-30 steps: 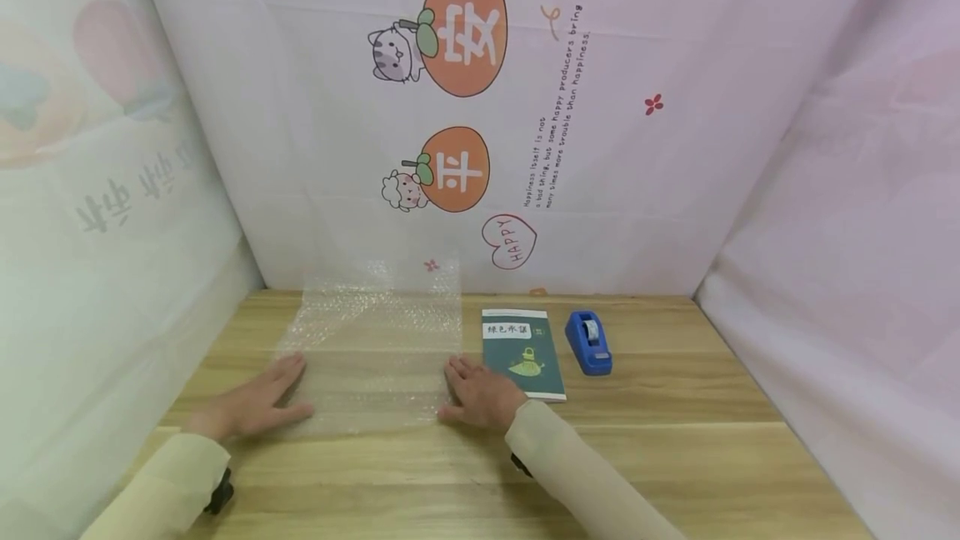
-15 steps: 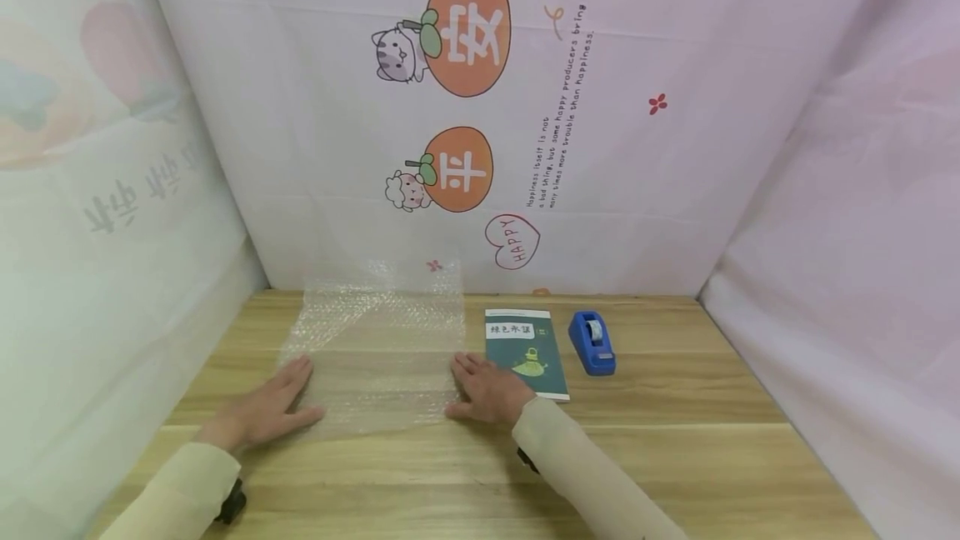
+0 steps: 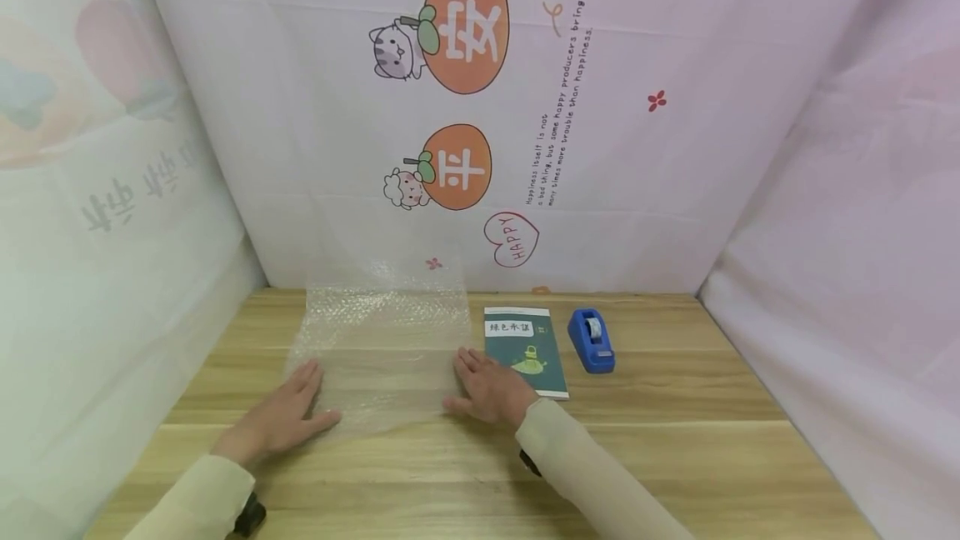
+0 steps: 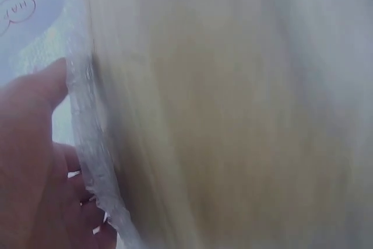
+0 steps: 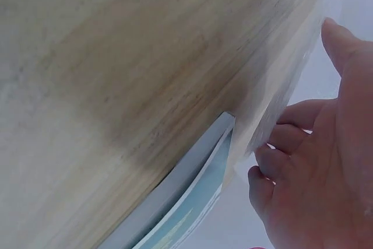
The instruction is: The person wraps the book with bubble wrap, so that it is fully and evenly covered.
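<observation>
A clear sheet of bubble wrap [image 3: 382,357] lies on the wooden table, its far end reaching up against the back cloth. On its left edge rests the left hand [image 3: 281,419], fingers straight and thumb spread. The right hand [image 3: 491,388] lies on the right edge, fingers extended, close beside a green booklet [image 3: 527,357]. In the left wrist view the left hand [image 4: 41,144] is along the wrap's edge [image 4: 87,126]. The right wrist view has the right hand [image 5: 315,155] at the wrap's other edge, with the booklet [image 5: 198,185] nearby.
A blue tape dispenser [image 3: 592,342] stands right of the booklet. Printed white cloth [image 3: 600,148] hangs behind the wooden table [image 3: 675,457], and more cloth hangs along the left and right sides.
The left hand has shifted to the right and slightly nearer the person, and the wrap's left edge has moved right with it. The right hand has barely moved.
</observation>
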### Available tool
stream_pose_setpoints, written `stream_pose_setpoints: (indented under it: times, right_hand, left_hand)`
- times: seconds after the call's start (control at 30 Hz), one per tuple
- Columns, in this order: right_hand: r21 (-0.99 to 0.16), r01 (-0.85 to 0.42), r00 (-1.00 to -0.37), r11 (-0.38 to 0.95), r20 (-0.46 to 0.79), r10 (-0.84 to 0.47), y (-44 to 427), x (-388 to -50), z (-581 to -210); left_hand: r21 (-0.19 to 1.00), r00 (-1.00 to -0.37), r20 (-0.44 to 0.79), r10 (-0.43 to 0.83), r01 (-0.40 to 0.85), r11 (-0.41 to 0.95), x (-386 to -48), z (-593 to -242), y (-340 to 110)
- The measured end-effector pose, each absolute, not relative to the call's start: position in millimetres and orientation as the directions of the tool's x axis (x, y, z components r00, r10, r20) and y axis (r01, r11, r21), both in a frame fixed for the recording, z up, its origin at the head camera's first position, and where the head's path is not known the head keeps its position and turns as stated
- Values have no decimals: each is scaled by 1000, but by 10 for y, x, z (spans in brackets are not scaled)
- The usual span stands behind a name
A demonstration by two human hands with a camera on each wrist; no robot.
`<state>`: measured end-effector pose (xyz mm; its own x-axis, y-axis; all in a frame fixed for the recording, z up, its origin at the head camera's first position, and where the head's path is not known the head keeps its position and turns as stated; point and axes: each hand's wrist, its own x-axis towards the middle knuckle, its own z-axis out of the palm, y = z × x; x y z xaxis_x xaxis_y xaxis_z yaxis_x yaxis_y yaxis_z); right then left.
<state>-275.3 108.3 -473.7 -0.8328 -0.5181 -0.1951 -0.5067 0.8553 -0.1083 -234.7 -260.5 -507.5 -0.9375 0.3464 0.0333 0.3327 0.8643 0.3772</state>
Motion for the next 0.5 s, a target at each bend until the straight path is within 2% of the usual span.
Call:
stream_pose_setpoints:
  times: [0.3, 0.5]
  right_hand:
    - [-66, -518, -835, 853, -178, -521, 1053, -2710, -4765]
    - [-96, -499, -844, 861, -173, -508, 1026, -2688, -4798]
  left_hand:
    - [384, -955, -1, 297, 274, 882, -2278, -5086, -2410]
    - [362, -960, 6, 279, 262, 894, -2254, -5077, -2285]
